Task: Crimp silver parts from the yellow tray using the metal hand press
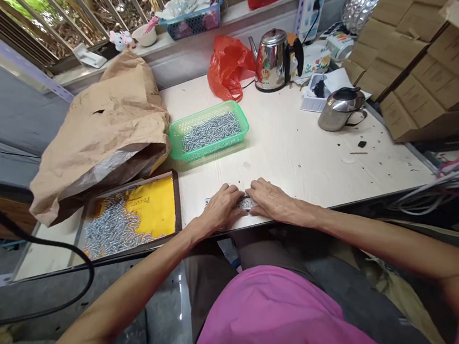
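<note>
At the front edge of the table, both hands are over a narrow, greyish metal-looking strip [246, 203]. My left hand [222, 207] is curled on its left part, and a short end of the strip sticks out to the left. From the right, my right hand [268, 199] grips the other part with bent fingers. The fingers hide most of the strip, so its exact kind is unclear. Behind the hands stands a green plastic basket [177, 151] with many small silvery screw-like pieces [213, 131]. Similar pieces [111, 230] lie in a shallow tray [176, 202] with a yellow bottom, left of my left hand.
A large brown paper bag [112, 107] leans over the tray's back edge. Toward the back are a red plastic bag [227, 68], a steel kettle [271, 60] and a smaller metal pot [339, 112]. Cardboard boxes [434, 74] are stacked at the right.
</note>
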Available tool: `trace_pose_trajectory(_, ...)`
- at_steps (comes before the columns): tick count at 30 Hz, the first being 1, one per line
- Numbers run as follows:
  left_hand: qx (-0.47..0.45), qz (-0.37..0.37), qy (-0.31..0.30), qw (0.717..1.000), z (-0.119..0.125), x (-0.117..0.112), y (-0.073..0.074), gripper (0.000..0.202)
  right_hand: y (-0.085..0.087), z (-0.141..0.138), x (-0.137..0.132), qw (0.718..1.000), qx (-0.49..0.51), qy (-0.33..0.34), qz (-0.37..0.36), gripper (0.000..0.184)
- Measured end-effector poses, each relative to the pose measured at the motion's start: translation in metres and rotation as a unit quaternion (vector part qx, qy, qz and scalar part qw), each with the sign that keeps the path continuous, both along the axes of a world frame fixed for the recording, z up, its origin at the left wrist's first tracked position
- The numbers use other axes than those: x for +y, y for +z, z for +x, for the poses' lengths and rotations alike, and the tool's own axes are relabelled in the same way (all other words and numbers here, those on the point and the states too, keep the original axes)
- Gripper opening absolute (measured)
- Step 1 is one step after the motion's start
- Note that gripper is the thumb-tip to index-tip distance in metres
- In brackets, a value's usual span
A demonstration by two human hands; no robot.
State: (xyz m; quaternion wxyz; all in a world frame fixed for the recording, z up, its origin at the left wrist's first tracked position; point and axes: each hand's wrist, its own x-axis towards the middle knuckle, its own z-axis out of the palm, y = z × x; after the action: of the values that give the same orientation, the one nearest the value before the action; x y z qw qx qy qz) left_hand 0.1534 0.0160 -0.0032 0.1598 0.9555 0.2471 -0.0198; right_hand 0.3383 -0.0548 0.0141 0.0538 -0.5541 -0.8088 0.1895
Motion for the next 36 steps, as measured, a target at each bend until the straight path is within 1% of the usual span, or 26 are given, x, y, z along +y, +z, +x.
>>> trace_pose_trajectory(4,-0.022,0.000,0.011,1.000,0.003,-0.004,-0.004,0.024,-0.007,-0.003,0.003,1.000,-0.002,0.009,-0.009,0.015)
trace_pose_trajectory(8,-0.035,0.007,0.040,0.999,0.007,-0.008,-0.006,0.031,-0.017,-0.005,0.008,1.000,-0.011,0.006,-0.009,0.019)
trace_pose_trajectory(10,-0.030,0.014,0.048,0.998,0.006,-0.008,-0.006,0.032,-0.020,-0.001,0.010,1.000,-0.004,0.014,0.005,0.019)
trace_pose_trajectory(12,-0.024,0.023,0.051,0.998,0.003,-0.011,-0.005,0.028,-0.021,0.008,0.012,0.999,0.014,0.037,0.027,0.017)
trace_pose_trajectory(14,-0.038,0.037,0.059,0.997,0.000,-0.019,-0.005,0.029,-0.021,0.019,0.016,0.995,0.031,0.079,0.048,0.030)
trace_pose_trajectory(15,-0.052,0.047,0.066,0.995,-0.002,-0.025,-0.006,0.033,-0.020,0.024,0.019,0.993,0.035,0.098,0.052,0.037)
trace_pose_trajectory(16,-0.070,0.058,0.071,0.993,-0.003,-0.033,-0.009,0.036,-0.019,0.028,0.021,0.992,0.034,0.107,0.053,0.040)
trace_pose_trajectory(17,-0.088,0.068,0.072,0.991,-0.003,-0.043,-0.011,0.038,-0.019,0.030,0.024,0.993,0.029,0.103,0.053,0.040)
trace_pose_trajectory(19,-0.114,0.076,0.064,0.988,-0.001,-0.062,-0.019,0.040,-0.018,0.029,0.030,0.996,0.006,0.062,0.057,0.031)
trace_pose_trajectory(22,-0.132,0.069,0.060,0.987,0.004,-0.085,-0.028,0.040,-0.019,0.022,0.043,0.997,-0.041,0.019,0.062,0.018)
trace_pose_trajectory(25,-0.143,0.060,0.075,0.985,0.007,-0.094,-0.031,0.039,-0.019,0.015,0.061,0.994,-0.068,0.004,0.080,0.016)
trace_pose_trajectory(27,-0.152,0.053,0.084,0.983,0.008,-0.095,-0.029,0.038,-0.015,0.008,0.071,0.991,-0.090,-0.014,0.100,0.016)
trace_pose_trajectory(28,-0.157,0.049,0.086,0.983,0.008,-0.095,-0.028,0.039,-0.012,0.002,0.073,0.989,-0.097,-0.011,0.110,0.015)
trace_pose_trajectory(29,-0.161,0.046,0.086,0.982,0.008,-0.094,-0.028,0.039,-0.009,-0.005,0.073,0.988,-0.099,0.005,0.121,0.014)
trace_pose_trajectory(30,-0.166,0.043,0.083,0.982,0.007,-0.094,-0.029,0.040,-0.005,-0.014,0.072,0.987,-0.092,0.038,0.130,0.013)
trace_pose_trajectory(32,-0.172,0.036,0.077,0.981,0.005,-0.093,-0.032,0.041,0.001,-0.037,0.064,0.978,-0.057,0.145,0.139,0.012)
trace_pose_trajectory(34,-0.169,0.030,0.073,0.983,0.003,-0.091,-0.037,0.036,0.004,-0.058,0.056,0.959,-0.031,0.246,0.136,0.009)
trace_pose_trajectory(35,-0.163,0.027,0.072,0.984,0.002,-0.090,-0.039,0.034,0.003,-0.067,0.053,0.952,-0.028,0.276,0.131,0.009)
trace_pose_trajectory(36,-0.155,0.023,0.071,0.985,0.002,-0.088,-0.041,0.034,0.003,-0.074,0.052,0.948,-0.031,0.289,0.126,0.009)
